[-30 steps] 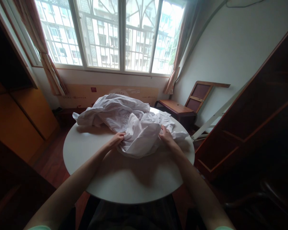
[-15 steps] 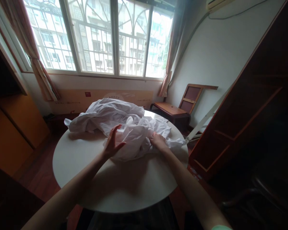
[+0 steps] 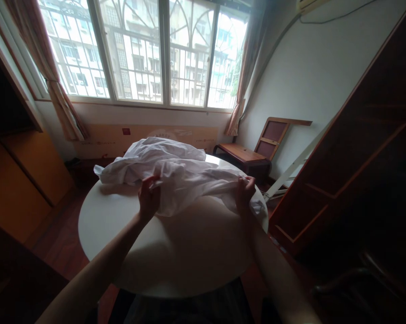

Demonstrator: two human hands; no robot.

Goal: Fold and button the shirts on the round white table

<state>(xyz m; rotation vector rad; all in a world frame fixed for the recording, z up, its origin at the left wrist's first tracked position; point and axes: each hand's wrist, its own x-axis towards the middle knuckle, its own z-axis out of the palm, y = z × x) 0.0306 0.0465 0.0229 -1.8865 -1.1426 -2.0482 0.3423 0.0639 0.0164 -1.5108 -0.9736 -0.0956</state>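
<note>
A white cloth [image 3: 189, 182], thin and wrinkled, is stretched between my two hands just above the table. My left hand [image 3: 149, 198] is closed on its left edge, fingers curled. At the right, my right hand [image 3: 245, 191] grips the other side, and a loose end hangs beyond it near the table's rim. Behind lies a bunched heap of white fabric [image 3: 149, 153]; whether it is one piece with the held part I cannot tell. Both rest on a round white table [image 3: 122, 234].
A wooden bench [image 3: 243, 153] and an upturned chair-like frame [image 3: 272, 137] stand beyond the table on the right. A white ladder-like frame [image 3: 285, 177] leans nearby. A dark wooden panel [image 3: 317, 189] slants at the right, and orange cabinets [image 3: 24, 180] stand at the left.
My left hand has gone from open beside the cloth to closed on it. My right hand has moved right, and the crumpled bundle between them is now spread wider.
</note>
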